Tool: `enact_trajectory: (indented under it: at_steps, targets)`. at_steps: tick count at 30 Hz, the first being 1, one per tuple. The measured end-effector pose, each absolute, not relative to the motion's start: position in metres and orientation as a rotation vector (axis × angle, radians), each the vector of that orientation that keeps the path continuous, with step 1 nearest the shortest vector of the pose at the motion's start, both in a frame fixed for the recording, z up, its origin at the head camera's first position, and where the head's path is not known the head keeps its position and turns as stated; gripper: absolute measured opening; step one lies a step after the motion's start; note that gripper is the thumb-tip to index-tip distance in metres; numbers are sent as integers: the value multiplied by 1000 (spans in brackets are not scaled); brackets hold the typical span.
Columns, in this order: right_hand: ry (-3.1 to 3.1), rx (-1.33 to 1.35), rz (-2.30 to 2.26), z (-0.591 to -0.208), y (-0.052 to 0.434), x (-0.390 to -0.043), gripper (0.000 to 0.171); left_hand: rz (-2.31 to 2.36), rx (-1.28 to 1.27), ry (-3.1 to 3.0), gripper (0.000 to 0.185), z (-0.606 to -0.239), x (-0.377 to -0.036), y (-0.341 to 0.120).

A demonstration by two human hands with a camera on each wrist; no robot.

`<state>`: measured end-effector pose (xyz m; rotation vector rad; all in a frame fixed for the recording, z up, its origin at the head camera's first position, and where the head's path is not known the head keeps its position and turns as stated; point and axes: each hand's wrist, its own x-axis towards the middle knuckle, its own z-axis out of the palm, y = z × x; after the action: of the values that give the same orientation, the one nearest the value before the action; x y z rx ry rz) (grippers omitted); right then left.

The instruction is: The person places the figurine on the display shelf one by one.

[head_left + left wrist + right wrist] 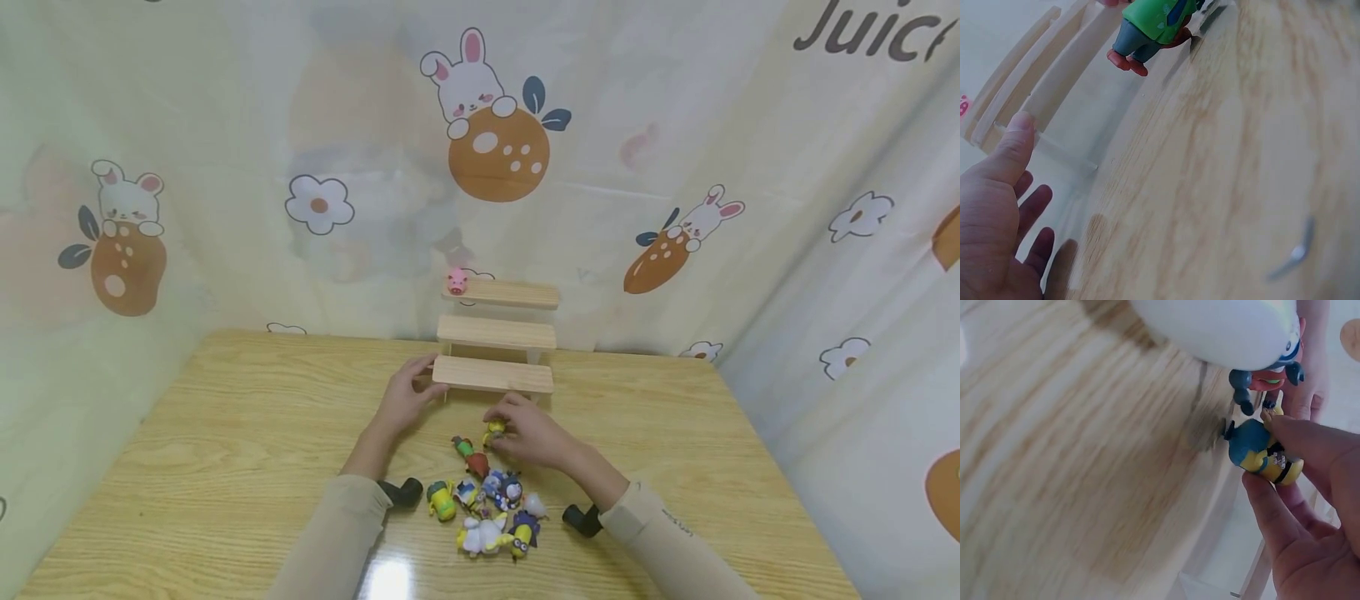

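Observation:
My left hand [403, 402] is at the left end of the lowest step of a three-tier wooden display stand [492, 375], its thumb against the step's edge and the other fingers loosely spread. With thumb and fingertips my right hand [534, 433] pinches a small yellow-and-blue toy figure [1254, 447], in front of the stand and close over the table. A green-and-red figure [468, 454] lies just nearer to me. On the left of the top step sits a pink pig toy [457, 282].
Several small figures lie grouped at the table's front, among them a yellow-and-green one [442, 501], a white one [482, 535] and a yellow one with goggle eyes [522, 535]. The wooden table [262, 433] meets a printed curtain [360, 275] behind the stand.

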<state>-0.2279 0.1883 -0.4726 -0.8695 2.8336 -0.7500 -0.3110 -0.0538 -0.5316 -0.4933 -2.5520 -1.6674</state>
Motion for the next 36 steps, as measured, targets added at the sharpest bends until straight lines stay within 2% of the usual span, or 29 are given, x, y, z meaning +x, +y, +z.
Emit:
enact_trajectory:
  at_steps: [36]
  targets:
    - [2928, -894, -637, -456, 184, -229, 28, -1711, -504, -2525, 66, -532, -313, -53]
